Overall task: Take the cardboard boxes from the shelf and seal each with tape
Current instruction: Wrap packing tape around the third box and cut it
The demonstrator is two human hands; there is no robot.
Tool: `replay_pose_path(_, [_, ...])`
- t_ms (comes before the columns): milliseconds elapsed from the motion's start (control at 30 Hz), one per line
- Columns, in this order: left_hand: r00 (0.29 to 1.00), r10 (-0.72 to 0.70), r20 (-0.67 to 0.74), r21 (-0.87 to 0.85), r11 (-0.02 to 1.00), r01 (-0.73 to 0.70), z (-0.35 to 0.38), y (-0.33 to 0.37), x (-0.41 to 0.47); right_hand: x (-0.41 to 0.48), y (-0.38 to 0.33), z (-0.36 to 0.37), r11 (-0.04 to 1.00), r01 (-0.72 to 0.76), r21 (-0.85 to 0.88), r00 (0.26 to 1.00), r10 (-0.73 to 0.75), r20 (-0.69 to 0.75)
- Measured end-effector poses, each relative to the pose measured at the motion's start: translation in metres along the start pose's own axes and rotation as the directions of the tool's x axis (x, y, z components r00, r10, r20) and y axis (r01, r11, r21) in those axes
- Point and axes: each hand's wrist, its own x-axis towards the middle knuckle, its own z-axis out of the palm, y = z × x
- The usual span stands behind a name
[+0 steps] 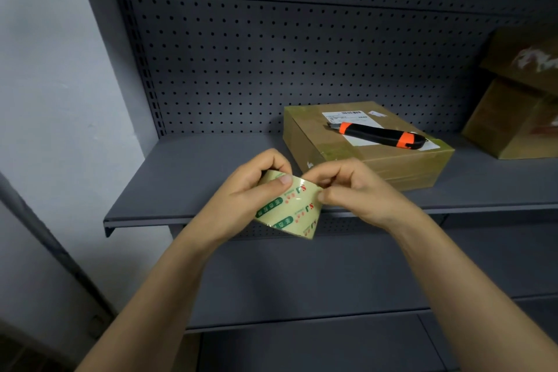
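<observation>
Flat cardboard box (362, 145): closed, on grey shelf (193, 178) before the pegboard back (271, 63); contents unseen. Utility knife (382, 135), orange and black, lies on its white label (347, 118).
Stacked boxes (519, 100): far right, well apart.
Tape roll (287, 208): in front of the shelf edge, gripped by left hand (253, 187), thumb on top.
Right hand (350, 187): fingers curled, pinching at the roll's rim.

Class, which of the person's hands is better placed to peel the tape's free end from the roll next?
The right hand: its fingertips pinch at the tape roll, while the left hand grips the roll.
</observation>
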Motion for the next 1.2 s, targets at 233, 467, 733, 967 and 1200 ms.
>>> replay_pose_path(233, [0.959,0.283,-0.024,0.522,0.822,-0.229,-0.016,-0.023,0.003,0.007,0.012,0.001,0.878,0.089,-0.47,0.982,-0.155,-0.104])
replay_pose_path(467, [0.971,0.22,-0.09,0.761,0.644,-0.076,-0.04,-0.046,0.001,0.049,0.035,0.024,0.62,0.058,-0.783,0.935,-0.308,-0.174])
replay_pose_path(733, [0.971,0.218,-0.102,0.851,0.524,-0.028,-0.057,-0.064,0.002,0.076,0.038,0.049,0.556,-0.005,-0.831,0.934,-0.294,-0.202])
replay_pose_path(967, [0.924,0.376,-0.069,0.814,0.557,-0.166,-0.04,-0.036,0.017,0.041,0.008,0.026,0.53,-0.112,-0.84,0.871,-0.354,-0.34])
replay_pose_path(1200, [0.92,0.39,-0.038,0.788,0.577,-0.212,0.003,-0.022,0.044,-0.007,-0.005,-0.026,0.466,-0.356,-0.81,0.791,-0.311,-0.527])
